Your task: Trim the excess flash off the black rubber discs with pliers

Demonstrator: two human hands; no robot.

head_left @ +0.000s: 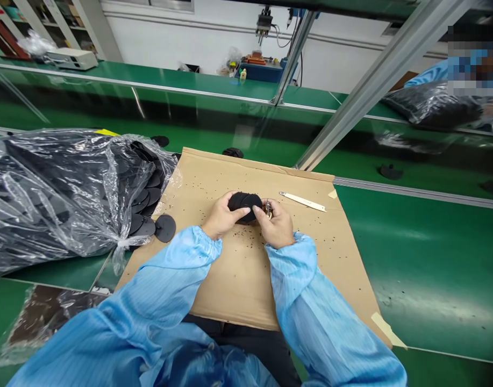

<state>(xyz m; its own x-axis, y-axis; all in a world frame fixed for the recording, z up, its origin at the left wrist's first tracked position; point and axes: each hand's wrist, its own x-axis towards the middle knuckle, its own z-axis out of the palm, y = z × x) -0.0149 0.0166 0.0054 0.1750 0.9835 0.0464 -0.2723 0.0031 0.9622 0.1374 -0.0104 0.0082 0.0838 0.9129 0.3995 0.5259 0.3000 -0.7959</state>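
Note:
Both hands hold a stack of black round discs (pixel 246 206) above the cardboard. My left hand (pixel 221 216) is closed round the stack's left side, its thumb lying on the front disc. On the right side, my right hand (pixel 277 223) presses its thumb against the same stack. A small metal tool (pixel 269 208), perhaps nippers, is also tucked in the fingers of the right hand; most of it is hidden. A white-handled craft knife or slim blade (pixel 302 201) lies on the cardboard sheet (pixel 238 290), right of the hands. Tiny black scraps are scattered around them.
At left lies a large clear plastic bag (pixel 61 199) full of black discs, several spilling from its mouth. One loose disc (pixel 165 228) rests at the cardboard's left edge. A metal post (pixel 375 91) slants behind the cardboard. Another person's blue sleeve (pixel 429 72) shows at far right.

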